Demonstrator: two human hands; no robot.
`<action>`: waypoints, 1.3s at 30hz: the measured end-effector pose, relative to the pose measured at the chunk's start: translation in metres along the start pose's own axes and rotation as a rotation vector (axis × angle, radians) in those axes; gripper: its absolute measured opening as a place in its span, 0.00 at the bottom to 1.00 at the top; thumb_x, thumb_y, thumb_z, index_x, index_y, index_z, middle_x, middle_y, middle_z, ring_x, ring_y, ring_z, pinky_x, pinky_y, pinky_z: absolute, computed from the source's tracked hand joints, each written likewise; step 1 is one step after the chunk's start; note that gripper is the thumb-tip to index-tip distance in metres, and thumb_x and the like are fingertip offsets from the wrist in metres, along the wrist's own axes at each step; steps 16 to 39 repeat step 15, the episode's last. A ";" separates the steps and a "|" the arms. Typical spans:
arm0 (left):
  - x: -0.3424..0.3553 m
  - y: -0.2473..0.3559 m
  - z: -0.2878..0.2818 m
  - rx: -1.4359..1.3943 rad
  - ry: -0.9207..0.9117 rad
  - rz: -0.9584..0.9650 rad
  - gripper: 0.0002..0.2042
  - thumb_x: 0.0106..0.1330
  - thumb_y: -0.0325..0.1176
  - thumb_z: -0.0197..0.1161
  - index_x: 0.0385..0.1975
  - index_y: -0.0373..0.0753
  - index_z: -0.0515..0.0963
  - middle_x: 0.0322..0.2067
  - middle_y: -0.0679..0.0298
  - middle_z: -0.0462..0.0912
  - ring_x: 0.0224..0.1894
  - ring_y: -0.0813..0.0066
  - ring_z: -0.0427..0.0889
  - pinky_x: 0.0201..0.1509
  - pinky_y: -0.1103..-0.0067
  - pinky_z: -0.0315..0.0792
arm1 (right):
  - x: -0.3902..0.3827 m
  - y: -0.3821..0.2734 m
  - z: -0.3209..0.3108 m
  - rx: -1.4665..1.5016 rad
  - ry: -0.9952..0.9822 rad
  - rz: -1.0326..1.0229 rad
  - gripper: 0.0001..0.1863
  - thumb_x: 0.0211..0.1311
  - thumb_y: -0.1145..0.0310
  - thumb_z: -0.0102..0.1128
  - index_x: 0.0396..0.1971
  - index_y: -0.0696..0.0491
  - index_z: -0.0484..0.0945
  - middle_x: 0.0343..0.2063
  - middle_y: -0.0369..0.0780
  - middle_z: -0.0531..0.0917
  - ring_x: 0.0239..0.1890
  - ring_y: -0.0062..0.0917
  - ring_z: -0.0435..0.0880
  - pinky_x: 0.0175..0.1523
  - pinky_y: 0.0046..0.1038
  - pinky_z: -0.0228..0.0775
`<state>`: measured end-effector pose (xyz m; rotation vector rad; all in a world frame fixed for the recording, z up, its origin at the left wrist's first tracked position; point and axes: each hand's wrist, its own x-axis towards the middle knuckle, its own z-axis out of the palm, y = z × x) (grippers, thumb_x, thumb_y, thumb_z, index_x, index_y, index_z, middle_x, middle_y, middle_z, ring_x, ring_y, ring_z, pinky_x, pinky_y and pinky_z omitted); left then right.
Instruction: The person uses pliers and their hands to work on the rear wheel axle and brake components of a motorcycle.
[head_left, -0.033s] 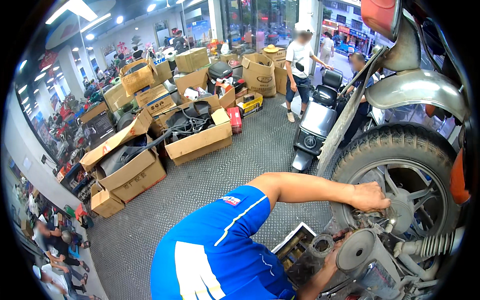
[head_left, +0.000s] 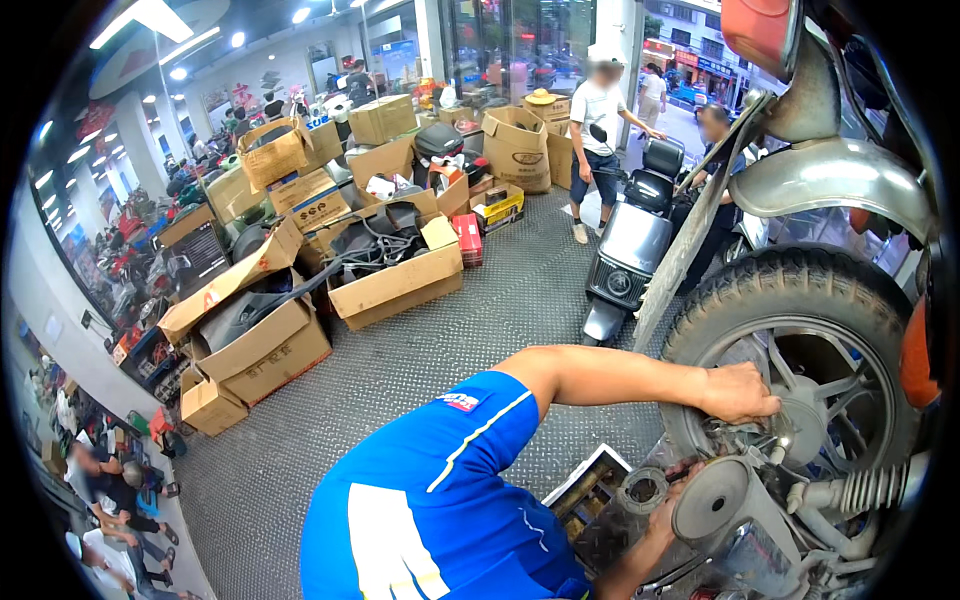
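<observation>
My left arm, in a blue sleeve, stretches across to the motorcycle wheel (head_left: 715, 305), which has a knobby tyre and a spoked metal rim. Beside the hub, my left hand (head_left: 738, 392) is closed, knuckles up; whatever lies in its fingers is hidden. Lower down, my right hand (head_left: 668, 508) reaches up behind a round grey metal part (head_left: 711, 498), which covers most of its fingers. Just left of that hand sits a greasy metal ring (head_left: 645, 490). A ribbed rubber boot (head_left: 872, 486) lies to the right of both hands.
A tray of parts (head_left: 590, 485) lies on the patterned metal floor (head_left: 400, 370). Open cardboard boxes (head_left: 400, 290) stand at left. Beyond the wheel is a grey scooter (head_left: 630, 255), with a standing person (head_left: 597, 130) and another person (head_left: 715, 140) beside it. A metal mudguard (head_left: 835, 178) overhangs the wheel.
</observation>
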<state>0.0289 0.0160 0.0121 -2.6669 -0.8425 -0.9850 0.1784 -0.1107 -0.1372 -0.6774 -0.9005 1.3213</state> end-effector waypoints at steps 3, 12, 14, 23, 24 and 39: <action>0.003 0.008 -0.005 -0.081 -0.003 -0.067 0.14 0.69 0.41 0.64 0.38 0.36 0.72 0.22 0.51 0.81 0.27 0.41 0.82 0.31 0.54 0.72 | 0.003 0.013 -0.016 0.048 -0.128 -0.066 0.26 0.77 0.55 0.54 0.63 0.60 0.71 0.41 0.45 0.82 0.40 0.29 0.81 0.43 0.30 0.77; 0.023 0.059 -0.023 -0.429 -0.070 -0.593 0.19 0.78 0.40 0.55 0.35 0.26 0.78 0.30 0.35 0.82 0.41 0.32 0.84 0.46 0.51 0.77 | 0.028 0.052 -0.066 0.325 -0.299 0.008 0.40 0.69 0.40 0.55 0.62 0.64 0.71 0.45 0.54 0.80 0.43 0.42 0.81 0.48 0.42 0.77; 0.025 0.065 -0.023 -0.414 -0.092 -0.684 0.20 0.78 0.40 0.54 0.35 0.25 0.79 0.31 0.33 0.82 0.43 0.32 0.84 0.48 0.51 0.78 | 0.038 0.076 -0.090 0.444 -0.346 0.091 0.43 0.68 0.39 0.55 0.63 0.66 0.69 0.48 0.56 0.79 0.46 0.45 0.81 0.51 0.46 0.76; 0.028 0.068 -0.020 -0.420 -0.111 -0.724 0.20 0.79 0.40 0.54 0.35 0.25 0.80 0.32 0.32 0.82 0.44 0.31 0.84 0.49 0.51 0.78 | 0.031 0.078 -0.126 0.431 -0.323 0.081 0.43 0.68 0.39 0.55 0.63 0.66 0.69 0.48 0.56 0.79 0.46 0.45 0.81 0.51 0.46 0.76; 0.028 0.068 -0.020 -0.420 -0.111 -0.724 0.20 0.79 0.40 0.54 0.35 0.25 0.80 0.32 0.32 0.82 0.44 0.31 0.84 0.49 0.51 0.78 | 0.031 0.078 -0.126 0.431 -0.323 0.081 0.43 0.68 0.39 0.55 0.63 0.66 0.69 0.48 0.56 0.79 0.46 0.45 0.81 0.51 0.46 0.76; 0.028 0.068 -0.020 -0.420 -0.111 -0.724 0.20 0.79 0.40 0.54 0.35 0.25 0.80 0.32 0.32 0.82 0.44 0.31 0.84 0.49 0.51 0.78 | 0.031 0.078 -0.126 0.431 -0.323 0.081 0.43 0.68 0.39 0.55 0.63 0.66 0.69 0.48 0.56 0.79 0.46 0.45 0.81 0.51 0.46 0.76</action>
